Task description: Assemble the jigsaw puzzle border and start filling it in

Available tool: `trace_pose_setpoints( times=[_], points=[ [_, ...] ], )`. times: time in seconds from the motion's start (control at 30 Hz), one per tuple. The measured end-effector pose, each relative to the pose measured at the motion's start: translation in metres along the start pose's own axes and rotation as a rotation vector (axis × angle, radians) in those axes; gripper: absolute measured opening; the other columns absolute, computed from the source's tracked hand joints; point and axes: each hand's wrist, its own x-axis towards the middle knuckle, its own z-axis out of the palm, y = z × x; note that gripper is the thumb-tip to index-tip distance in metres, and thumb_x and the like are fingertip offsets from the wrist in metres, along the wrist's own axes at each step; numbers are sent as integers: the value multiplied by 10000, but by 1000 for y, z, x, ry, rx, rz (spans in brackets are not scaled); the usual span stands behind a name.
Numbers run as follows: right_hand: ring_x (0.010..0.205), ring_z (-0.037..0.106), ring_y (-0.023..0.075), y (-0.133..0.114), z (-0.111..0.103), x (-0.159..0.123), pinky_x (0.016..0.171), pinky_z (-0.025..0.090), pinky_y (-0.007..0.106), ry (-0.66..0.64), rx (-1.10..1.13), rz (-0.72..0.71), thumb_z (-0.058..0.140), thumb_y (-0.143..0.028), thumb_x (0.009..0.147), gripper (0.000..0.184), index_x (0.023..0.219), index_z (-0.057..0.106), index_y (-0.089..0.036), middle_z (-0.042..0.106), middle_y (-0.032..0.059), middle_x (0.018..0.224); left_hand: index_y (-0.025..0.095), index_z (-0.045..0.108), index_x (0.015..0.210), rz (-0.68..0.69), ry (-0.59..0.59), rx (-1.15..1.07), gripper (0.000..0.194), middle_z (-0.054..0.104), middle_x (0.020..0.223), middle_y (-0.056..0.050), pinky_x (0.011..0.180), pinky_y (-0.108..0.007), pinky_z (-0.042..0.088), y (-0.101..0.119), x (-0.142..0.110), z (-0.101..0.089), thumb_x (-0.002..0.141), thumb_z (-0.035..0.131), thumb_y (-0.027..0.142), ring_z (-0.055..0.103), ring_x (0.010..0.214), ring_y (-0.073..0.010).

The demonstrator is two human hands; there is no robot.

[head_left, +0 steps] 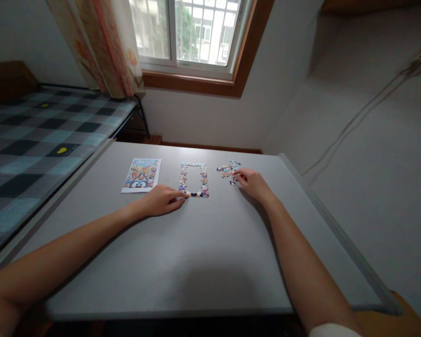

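A jigsaw border [205, 180] lies flat on the table, joined into an upright rectangle with a bare middle. My left hand [163, 200] rests on the table, its index finger stretched out and touching the border's lower left corner. To the right is a loose heap of jigsaw pieces [226, 169]. My right hand [250, 182] is at the heap's near right side, fingertips pinched together on a small jigsaw piece, which the fingers partly hide. A printed picture sheet [142, 175] with a colourful crowded scene lies left of the border.
The pale table [196, 243] has a raised rim [330, 220] along its right side. A bed with a checked cover [56, 126] stands on the left. Beyond the table are a curtain [101, 51] and a barred window [203, 32]. A cable [358, 112] hangs on the right wall.
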Motion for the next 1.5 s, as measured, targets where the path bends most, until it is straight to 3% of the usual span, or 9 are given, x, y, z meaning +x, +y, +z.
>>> trace_pose_setpoints(
  times=[0.2,0.5,0.83,1.07,1.5],
  points=[
    [664,550,131,3,-6,-1,661,421,254,-115,-11,-13,635,-298,821,157,820,751,-192,674,36,780,217,746,1108,-31,-17,-35,303,686,629,-4,542,-182,359,-2,-2,2,956,506,321,577,523,-85],
    [660,523,117,0,8,-1,709,438,258,-129,65,-48,613,-277,841,174,892,753,-189,641,28,817,210,744,1103,-19,-5,-29,297,657,593,7,521,-190,328,-2,-2,2,955,509,316,554,494,-81],
    [866,572,212,10,10,-1,914,460,381,33,-50,-31,592,-320,875,264,1042,748,-188,653,83,911,209,742,1111,-23,-12,-40,307,678,621,-2,528,-180,362,-2,-2,2,957,502,324,572,505,-79],
    [898,571,223,14,14,-2,895,456,369,27,-86,-36,578,-321,882,237,960,770,-205,634,83,899,209,739,1119,-4,0,-34,309,684,628,-1,523,-180,359,-2,-1,2,959,499,320,570,499,-77],
    [904,551,228,14,17,-2,916,458,394,61,-98,-67,562,-320,895,271,1021,775,-211,636,93,938,207,747,1109,-26,-20,-20,321,688,630,-10,523,-182,368,-2,-1,1,960,491,333,584,513,-85]
  ],
)
